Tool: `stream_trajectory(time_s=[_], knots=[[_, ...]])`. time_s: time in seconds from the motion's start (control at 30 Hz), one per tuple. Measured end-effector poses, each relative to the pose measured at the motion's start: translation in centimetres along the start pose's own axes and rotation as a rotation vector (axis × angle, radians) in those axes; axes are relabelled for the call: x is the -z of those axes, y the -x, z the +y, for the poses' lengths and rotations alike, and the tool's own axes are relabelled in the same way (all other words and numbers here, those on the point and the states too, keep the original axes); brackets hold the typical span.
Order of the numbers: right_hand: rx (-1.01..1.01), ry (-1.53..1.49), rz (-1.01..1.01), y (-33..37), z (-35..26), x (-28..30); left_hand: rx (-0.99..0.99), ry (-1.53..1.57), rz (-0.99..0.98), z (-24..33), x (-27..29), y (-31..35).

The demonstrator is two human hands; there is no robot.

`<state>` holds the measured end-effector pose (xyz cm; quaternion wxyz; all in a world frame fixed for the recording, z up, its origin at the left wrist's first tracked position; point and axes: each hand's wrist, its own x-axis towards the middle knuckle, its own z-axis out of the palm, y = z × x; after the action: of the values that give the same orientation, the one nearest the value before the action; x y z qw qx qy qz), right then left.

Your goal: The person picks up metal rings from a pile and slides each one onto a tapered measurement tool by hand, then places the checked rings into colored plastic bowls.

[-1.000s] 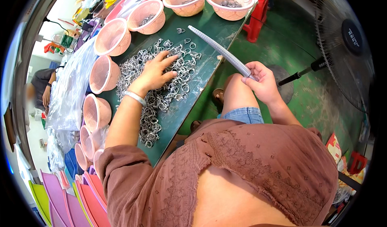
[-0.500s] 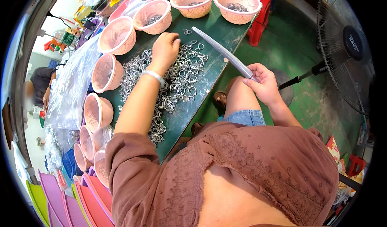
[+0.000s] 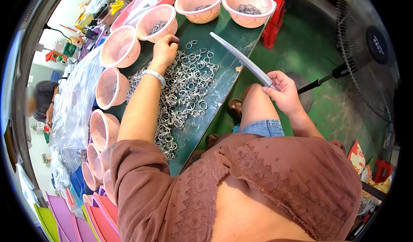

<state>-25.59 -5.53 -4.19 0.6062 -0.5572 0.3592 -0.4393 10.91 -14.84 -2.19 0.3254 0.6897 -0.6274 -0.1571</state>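
A long green surface (image 3: pixel 232 27) runs away from the person, smooth and partly covered by clear plastic sheeting (image 3: pixel 75 100) that lies crumpled to the left of the left hand. Spread beneath and just below the left hand (image 3: pixel 165 48) lies a wide heap of small shiny metal rings (image 3: pixel 185 91), thin and round, tangled together. Pink plastic baskets (image 3: pixel 119 52) with slotted mesh walls stand in a row around that hand, left and beyond it, some holding a few rings. The left hand rests fingers-down on the far edge of the heap, curled over rings beside one basket. The right hand (image 3: pixel 284 91), off the surface above the knee, is closed around the thick end of a long grey tapered rod (image 3: pixel 241 58), which slants up over the surface.
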Motion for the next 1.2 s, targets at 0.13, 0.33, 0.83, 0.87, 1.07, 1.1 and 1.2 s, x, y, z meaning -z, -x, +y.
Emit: stream_trajectory(time_s=[0.13, 0.33, 0.83, 0.87, 1.07, 1.1, 1.2], knots=[[-0.011, -0.013, -0.004, -0.4, -0.2, -1.0, 0.019, -0.034, -0.079, -0.5, 1.1, 1.0], [-0.026, 0.005, -0.039, -0.7, 0.5, -1.2, -0.120, -0.270, -0.262, 1.7, 2.7, 3.2], [-0.024, 0.005, -0.046, -0.9, 0.1, -1.8, 0.102, 0.298, -0.066, 0.2, 2.1, 2.9], [-0.019, 0.004, -0.047, -0.9, 0.1, -1.8, 0.107, 0.361, -0.053, 0.2, 2.2, 2.9], [-0.024, 0.011, -0.028, -0.8, 0.4, -1.7, 0.196, 0.202, -0.094, 1.2, 3.6, 3.0], [-0.026, 0.010, -0.031, -0.9, 0.6, -1.7, 0.231, 0.081, -0.155, 1.7, 4.0, 3.1], [-0.032, 0.011, -0.036, -1.0, 0.8, -1.6, 0.005, -0.192, -0.152, -0.2, 3.3, 2.7]])
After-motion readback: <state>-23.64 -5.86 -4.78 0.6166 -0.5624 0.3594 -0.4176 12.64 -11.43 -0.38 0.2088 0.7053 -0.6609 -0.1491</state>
